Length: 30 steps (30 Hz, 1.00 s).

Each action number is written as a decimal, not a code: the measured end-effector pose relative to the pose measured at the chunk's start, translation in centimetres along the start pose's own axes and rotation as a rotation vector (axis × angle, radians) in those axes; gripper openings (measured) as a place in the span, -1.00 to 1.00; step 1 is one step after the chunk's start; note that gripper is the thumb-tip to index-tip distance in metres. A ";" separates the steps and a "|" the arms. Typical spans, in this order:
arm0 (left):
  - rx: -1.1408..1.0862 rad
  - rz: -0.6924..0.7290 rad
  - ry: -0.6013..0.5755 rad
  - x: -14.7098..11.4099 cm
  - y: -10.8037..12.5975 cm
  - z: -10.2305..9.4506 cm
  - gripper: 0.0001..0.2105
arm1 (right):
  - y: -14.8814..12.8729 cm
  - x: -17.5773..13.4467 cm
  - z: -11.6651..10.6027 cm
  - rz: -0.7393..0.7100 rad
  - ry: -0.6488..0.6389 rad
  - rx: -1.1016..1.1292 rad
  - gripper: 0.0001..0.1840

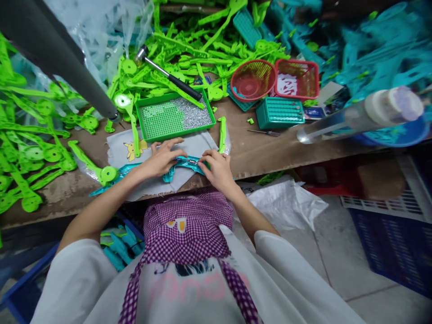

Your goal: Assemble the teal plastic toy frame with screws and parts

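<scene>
Both of my hands rest on a teal plastic part (184, 164) that lies on a grey cloth (199, 145) at the workbench's front edge. My left hand (162, 158) presses the part's left half, fingers curled over it. My right hand (218, 167) grips its right end. A small metal piece shows on the part between my fingers. Just behind the cloth stands a green tray (175, 118) holding several small silvery screws.
Heaps of green plastic parts (37, 148) cover the bench's left and back. A hammer (168, 74) lies behind the tray. Red baskets (275, 80), a teal box (279, 112) and a clear tube (357, 114) sit to the right. Blue crates (394, 243) stand on the floor.
</scene>
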<state>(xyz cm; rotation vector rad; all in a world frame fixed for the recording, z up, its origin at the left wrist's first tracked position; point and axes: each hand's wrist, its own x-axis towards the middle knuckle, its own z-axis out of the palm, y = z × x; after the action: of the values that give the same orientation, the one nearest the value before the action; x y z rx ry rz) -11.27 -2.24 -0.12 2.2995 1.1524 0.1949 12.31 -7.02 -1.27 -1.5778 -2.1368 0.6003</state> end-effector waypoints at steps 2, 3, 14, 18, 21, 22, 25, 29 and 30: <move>0.000 0.011 -0.001 -0.1 0.0 0.0 -0.67 | 0.2 0.6 0.0 0.010 -0.012 -0.001 -0.82; 0.001 0.019 -0.005 -0.1 -0.1 0.0 -0.68 | 0.2 0.8 0.0 0.015 -0.007 -0.004 -0.82; 0.012 0.071 -0.004 -0.2 -0.5 0.1 -0.60 | 0.2 1.7 0.2 -0.046 -0.061 -0.096 -0.86; 0.007 0.099 -0.027 -0.1 -0.5 -0.1 -0.63 | 0.6 1.5 -0.1 -0.158 -0.104 -0.049 -0.78; -0.025 0.082 -0.029 -0.1 -0.7 -0.1 -0.70 | 0.8 1.0 -0.1 -0.217 -0.088 -0.015 -0.81; -0.032 0.083 -0.034 -0.1 -0.7 -0.2 -0.71 | 0.8 0.9 -0.2 -0.224 -0.079 -0.001 -0.83; -0.030 0.106 -0.047 -0.1 -0.7 -0.2 -0.71 | 0.8 0.9 -0.5 -0.213 -0.084 0.031 -0.85; 0.009 0.121 -0.073 -0.1 -0.4 -0.4 -0.66 | 0.7 1.2 -0.6 -0.176 -0.124 0.039 -0.84; 0.021 0.120 -0.077 -0.1 -0.3 -0.5 -0.65 | 0.7 1.2 -0.5 -0.174 -0.131 0.027 -0.83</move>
<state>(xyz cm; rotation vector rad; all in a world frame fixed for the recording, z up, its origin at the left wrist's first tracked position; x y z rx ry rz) -11.71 -2.00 0.19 2.3749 0.9837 0.1388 12.80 -5.59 -1.15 -1.3543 -2.3214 0.6873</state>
